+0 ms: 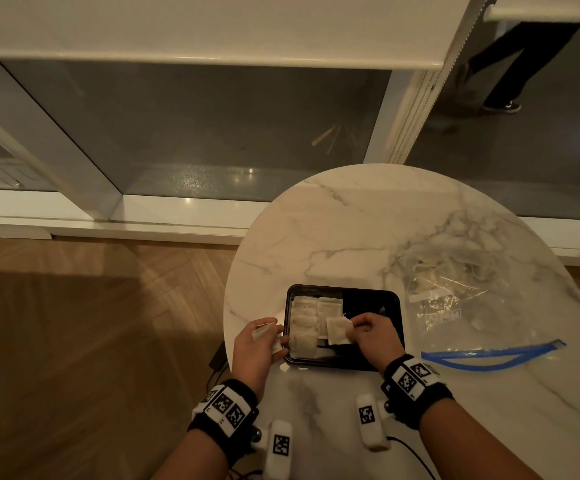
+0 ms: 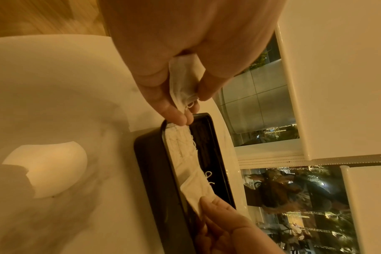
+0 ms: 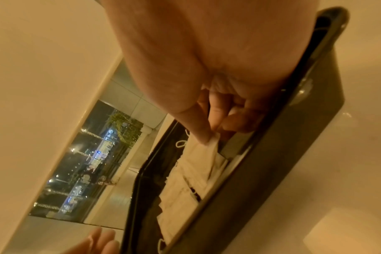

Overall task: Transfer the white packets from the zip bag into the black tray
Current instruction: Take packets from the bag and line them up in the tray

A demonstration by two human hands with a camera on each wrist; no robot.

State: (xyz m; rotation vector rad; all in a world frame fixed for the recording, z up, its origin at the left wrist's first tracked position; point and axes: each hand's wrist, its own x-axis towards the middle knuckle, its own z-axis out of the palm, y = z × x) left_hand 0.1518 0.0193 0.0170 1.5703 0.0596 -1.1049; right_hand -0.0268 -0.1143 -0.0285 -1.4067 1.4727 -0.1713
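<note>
The black tray (image 1: pixel 394 299) sits on the marble table with several white packets (image 1: pixel 304 320) laid in its left half. My right hand (image 1: pixel 373 336) is over the tray and pinches one white packet (image 1: pixel 338 330) by its edge between thumb and forefinger; the right wrist view shows that held packet (image 3: pixel 213 142) low over the others. My left hand (image 1: pixel 257 344) is at the tray's left rim and holds another white packet (image 2: pixel 184 80) in curled fingers. The clear zip bag (image 1: pixel 461 299) with a blue zip strip (image 1: pixel 489 353) lies to the right, more packets inside.
The round marble table (image 1: pixel 350 230) ends close to the tray's left side; wooden floor (image 1: pixel 91 323) lies beyond. A small white scrap (image 1: pixel 283 367) lies by the tray's near left corner. A window wall stands behind the table, with a person's legs (image 1: pixel 510 71) seen through it.
</note>
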